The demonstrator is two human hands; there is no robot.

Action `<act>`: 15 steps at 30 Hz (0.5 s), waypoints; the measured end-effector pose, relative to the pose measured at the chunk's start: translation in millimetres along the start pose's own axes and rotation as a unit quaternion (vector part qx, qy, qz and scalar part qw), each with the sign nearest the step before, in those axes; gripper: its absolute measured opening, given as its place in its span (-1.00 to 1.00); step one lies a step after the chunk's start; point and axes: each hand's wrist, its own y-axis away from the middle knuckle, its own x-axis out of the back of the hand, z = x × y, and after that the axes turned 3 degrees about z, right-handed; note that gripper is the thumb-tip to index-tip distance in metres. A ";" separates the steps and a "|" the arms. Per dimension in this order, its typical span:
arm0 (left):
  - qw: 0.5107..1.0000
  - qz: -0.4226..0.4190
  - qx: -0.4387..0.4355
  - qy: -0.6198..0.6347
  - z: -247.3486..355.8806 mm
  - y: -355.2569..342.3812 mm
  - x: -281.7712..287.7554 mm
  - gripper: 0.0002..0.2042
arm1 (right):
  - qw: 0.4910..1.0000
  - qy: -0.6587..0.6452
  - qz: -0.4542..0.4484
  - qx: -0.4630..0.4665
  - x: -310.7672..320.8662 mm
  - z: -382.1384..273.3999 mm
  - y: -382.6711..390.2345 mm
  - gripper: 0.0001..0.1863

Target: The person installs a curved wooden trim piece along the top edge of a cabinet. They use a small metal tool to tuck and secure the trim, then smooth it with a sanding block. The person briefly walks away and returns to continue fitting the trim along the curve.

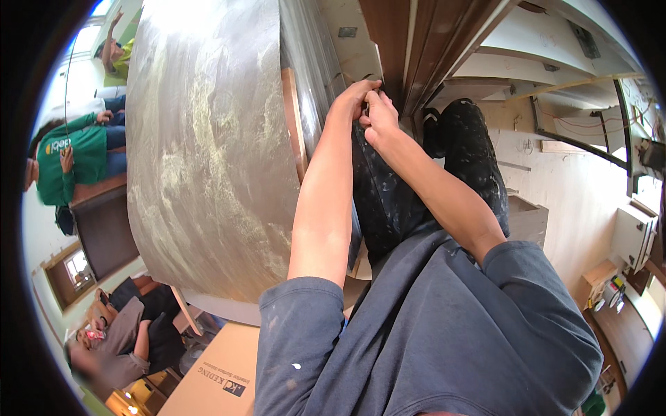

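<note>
My left hand [356,97] and my right hand [380,115] are together at the upper middle, fingers closed and touching one another. Whatever small thing they may grip is hidden between the fingers. Right beside them runs a dark brown grooved panel [433,41]. To the left of my left forearm stands a large curved grey-brown sheet [208,139] with pale smears. Between that sheet and my hands lies a wooden strip [294,125], next to a glossy, film-like grey surface [305,66].
A cardboard box [215,371] stands at the lower left. On the left are a person in green [76,159], a seated person [118,340] and one in yellow [119,59]. Pale curved panels [534,66] and a white cabinet [633,236] are on the right.
</note>
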 end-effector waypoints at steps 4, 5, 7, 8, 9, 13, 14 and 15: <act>1.000 0.001 0.002 -0.023 3.5 11.1 -4.1 -0.66 | 1.000 0.000 -0.019 -0.014 0.1 -5.7 3.9 -0.62; 1.000 -0.002 -0.001 -0.031 4.5 14.1 -4.2 -0.72 | 0.999 -0.004 -0.035 -0.014 0.8 -6.7 8.2 -0.82; 1.000 -0.005 0.019 -0.017 6.2 19.3 -4.6 -0.75 | 0.999 -0.002 -0.037 -0.010 -0.3 -7.5 16.4 -0.83; 1.000 -0.002 0.020 -0.014 7.2 20.8 -4.4 -0.76 | 0.999 -0.002 -0.042 -0.004 -2.7 -8.4 18.3 -0.83; 1.000 0.001 0.017 -0.012 7.7 21.6 -4.2 -0.76 | 0.999 -0.002 -0.033 0.000 -4.6 -8.4 19.6 -0.83; 1.000 0.007 0.012 -0.022 7.9 16.9 -2.3 -0.76 | 1.000 -0.008 0.009 0.009 -7.8 -4.6 16.8 -0.64; 1.000 0.004 0.013 -0.026 7.6 14.8 -1.9 -0.76 | 1.000 -0.012 0.023 0.010 -7.9 -3.8 14.0 -0.54; 0.999 0.000 0.016 -0.033 7.1 12.6 -1.8 -0.76 | 0.999 -0.026 0.030 0.010 -8.0 -1.3 12.3 -0.51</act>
